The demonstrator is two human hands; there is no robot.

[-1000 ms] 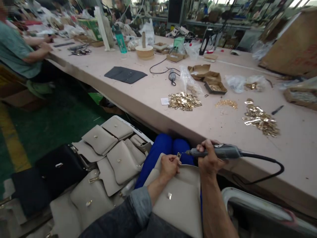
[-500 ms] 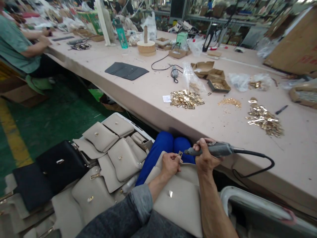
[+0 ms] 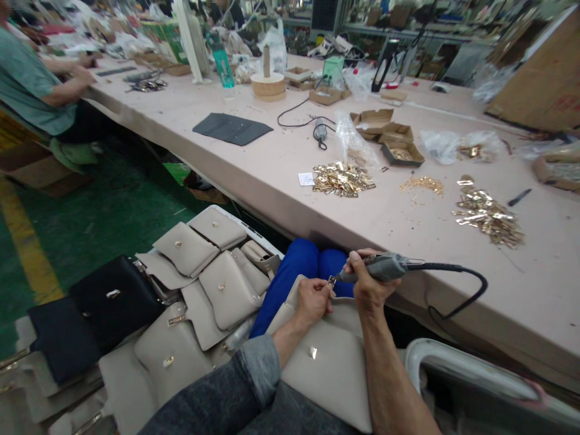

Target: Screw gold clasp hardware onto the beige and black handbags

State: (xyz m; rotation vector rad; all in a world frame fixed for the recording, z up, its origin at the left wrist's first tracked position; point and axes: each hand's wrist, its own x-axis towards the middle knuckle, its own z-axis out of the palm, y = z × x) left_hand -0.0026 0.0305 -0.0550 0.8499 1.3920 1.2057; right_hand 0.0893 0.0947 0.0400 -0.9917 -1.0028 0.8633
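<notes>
A beige bag [image 3: 326,368] lies on my lap, a small metal stud showing on its front. My left hand [image 3: 312,300] is closed, pinching a small metal clasp piece [image 3: 331,281] at the bag's top edge. My right hand [image 3: 369,284] is wrapped round a grey corded power screwdriver [image 3: 383,267], whose tip touches the clasp piece. The tool's black cable [image 3: 457,290] loops off to the right along the table's front edge.
A long pink table [image 3: 272,163] carries heaps of gold fittings [image 3: 342,180], another gold heap [image 3: 489,214], small cardboard boxes [image 3: 401,151], a dark mat [image 3: 232,128] and a teal bottle [image 3: 223,60]. Beige and black bags [image 3: 199,272] are stacked at my left. Another person [image 3: 31,84] sits far left.
My right hand and the screwdriver have shifted a little left and angled down toward the clasp piece; the cable loop has drawn in. The left hand keeps its pinch.
</notes>
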